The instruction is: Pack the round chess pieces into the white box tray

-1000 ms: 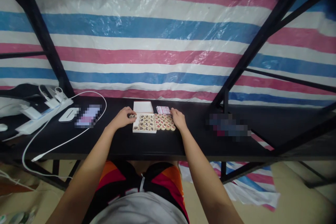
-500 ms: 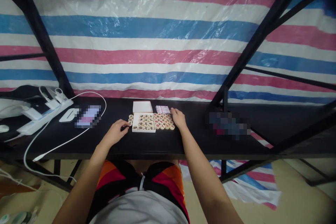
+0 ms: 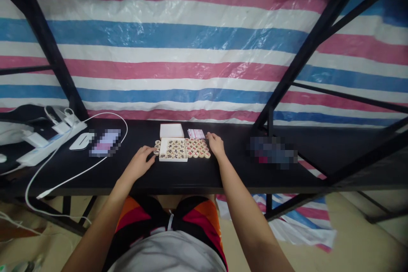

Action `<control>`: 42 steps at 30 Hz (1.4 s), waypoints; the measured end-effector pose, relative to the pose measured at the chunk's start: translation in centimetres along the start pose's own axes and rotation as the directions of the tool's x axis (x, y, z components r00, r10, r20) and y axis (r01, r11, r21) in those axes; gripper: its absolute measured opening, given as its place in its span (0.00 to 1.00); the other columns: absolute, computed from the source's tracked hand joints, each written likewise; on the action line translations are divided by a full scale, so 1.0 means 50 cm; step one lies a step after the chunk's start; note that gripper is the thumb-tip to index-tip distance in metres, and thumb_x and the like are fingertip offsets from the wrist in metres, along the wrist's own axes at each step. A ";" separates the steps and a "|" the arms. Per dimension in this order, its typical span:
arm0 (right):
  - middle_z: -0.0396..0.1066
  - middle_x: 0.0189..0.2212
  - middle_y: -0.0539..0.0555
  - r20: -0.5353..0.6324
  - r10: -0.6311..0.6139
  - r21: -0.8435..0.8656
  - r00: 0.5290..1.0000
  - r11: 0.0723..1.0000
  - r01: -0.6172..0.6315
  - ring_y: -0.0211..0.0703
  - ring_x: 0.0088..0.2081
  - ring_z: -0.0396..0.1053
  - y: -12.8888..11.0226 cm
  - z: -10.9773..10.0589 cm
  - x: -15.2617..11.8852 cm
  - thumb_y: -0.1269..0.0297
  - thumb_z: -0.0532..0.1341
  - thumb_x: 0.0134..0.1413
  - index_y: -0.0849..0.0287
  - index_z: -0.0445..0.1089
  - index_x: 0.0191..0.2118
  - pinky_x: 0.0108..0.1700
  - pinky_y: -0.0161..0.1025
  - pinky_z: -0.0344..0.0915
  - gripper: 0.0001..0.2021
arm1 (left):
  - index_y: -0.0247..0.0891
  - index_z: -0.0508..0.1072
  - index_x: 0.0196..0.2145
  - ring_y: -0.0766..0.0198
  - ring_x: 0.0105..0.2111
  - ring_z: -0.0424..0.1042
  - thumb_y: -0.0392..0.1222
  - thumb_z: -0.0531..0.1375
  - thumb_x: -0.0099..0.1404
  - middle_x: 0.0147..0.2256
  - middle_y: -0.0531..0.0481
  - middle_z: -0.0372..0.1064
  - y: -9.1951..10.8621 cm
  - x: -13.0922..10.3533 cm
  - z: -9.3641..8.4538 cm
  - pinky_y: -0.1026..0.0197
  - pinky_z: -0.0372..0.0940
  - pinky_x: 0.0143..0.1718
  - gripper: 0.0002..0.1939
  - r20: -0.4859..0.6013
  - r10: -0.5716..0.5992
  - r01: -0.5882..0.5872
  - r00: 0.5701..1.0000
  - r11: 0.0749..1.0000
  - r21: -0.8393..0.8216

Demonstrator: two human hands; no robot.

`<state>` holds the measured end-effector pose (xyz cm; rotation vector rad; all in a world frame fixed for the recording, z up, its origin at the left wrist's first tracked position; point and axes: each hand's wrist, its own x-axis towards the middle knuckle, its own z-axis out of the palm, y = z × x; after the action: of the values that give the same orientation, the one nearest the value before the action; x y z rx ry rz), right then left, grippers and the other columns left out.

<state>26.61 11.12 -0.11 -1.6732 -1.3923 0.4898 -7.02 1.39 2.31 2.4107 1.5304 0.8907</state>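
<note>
A shallow white box (image 3: 174,158) holds rows of round xiangqi pieces (image 3: 175,149) with dark characters. A few more dark-marked pieces (image 3: 157,144) stand in a column against the box's left side. My left hand (image 3: 141,162) rests beside them, its fingertips at the nearest piece and the thumb held apart. To the box's right lie several rows of red-marked xiangqi pieces (image 3: 197,148). My right hand (image 3: 216,143) lies along their right edge, fingers loosely bent and apart, with nothing visible in it.
Behind the box are a white lid (image 3: 171,130) and a pink-and-white folded paper (image 3: 196,134). A phone (image 3: 105,142), a white cable (image 3: 76,172) and a power strip (image 3: 47,146) lie left on the black table (image 3: 185,180). Black posts (image 3: 283,85) stand at the sides.
The whole view has shifted slightly. Both hands stay beside the pieces, and the pieces look the same in and around the box.
</note>
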 end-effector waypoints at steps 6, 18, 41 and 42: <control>0.74 0.35 0.55 0.002 0.013 -0.010 1.000 1.000 -0.012 0.44 0.40 0.69 -0.004 0.000 0.002 0.50 0.47 0.56 0.57 0.73 0.35 0.44 0.37 0.59 0.21 | 0.38 0.74 0.42 0.56 0.39 0.63 0.47 0.51 0.65 0.35 0.45 0.66 0.056 0.034 -0.011 0.54 0.59 0.43 0.16 0.115 0.126 -0.147 0.985 0.969 0.197; 0.73 0.35 0.55 0.011 0.005 -0.044 1.000 0.999 -0.004 0.45 0.40 0.68 -0.011 -0.002 -0.003 0.50 0.47 0.56 0.57 0.72 0.35 0.43 0.38 0.59 0.21 | 0.40 0.76 0.36 0.51 0.46 0.60 0.52 0.50 0.65 0.43 0.42 0.65 0.048 0.039 0.009 0.51 0.57 0.45 0.19 0.063 0.137 -0.148 0.989 0.962 0.231; 0.72 0.29 0.55 -0.249 0.031 0.394 0.968 0.916 0.072 0.38 0.23 0.72 -0.010 -0.004 -0.010 0.67 0.45 0.48 0.64 0.67 0.46 0.24 0.32 0.68 0.22 | 0.40 0.71 0.36 0.57 0.42 0.65 0.46 0.49 0.66 0.38 0.48 0.71 0.057 0.025 0.007 0.55 0.57 0.45 0.13 0.085 0.149 -0.155 0.985 0.985 0.075; 0.71 0.31 0.56 -0.257 0.029 0.422 0.966 0.902 0.085 0.39 0.24 0.73 -0.010 -0.002 -0.009 0.66 0.45 0.48 0.64 0.67 0.44 0.25 0.32 0.69 0.20 | 0.40 0.71 0.37 0.58 0.42 0.65 0.45 0.49 0.67 0.38 0.48 0.71 0.057 0.025 0.006 0.55 0.57 0.45 0.13 0.071 0.159 -0.164 0.985 0.984 0.071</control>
<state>26.28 10.66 0.24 -1.2992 -1.0251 0.5009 -4.26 1.18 3.79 2.6219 1.3870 0.7864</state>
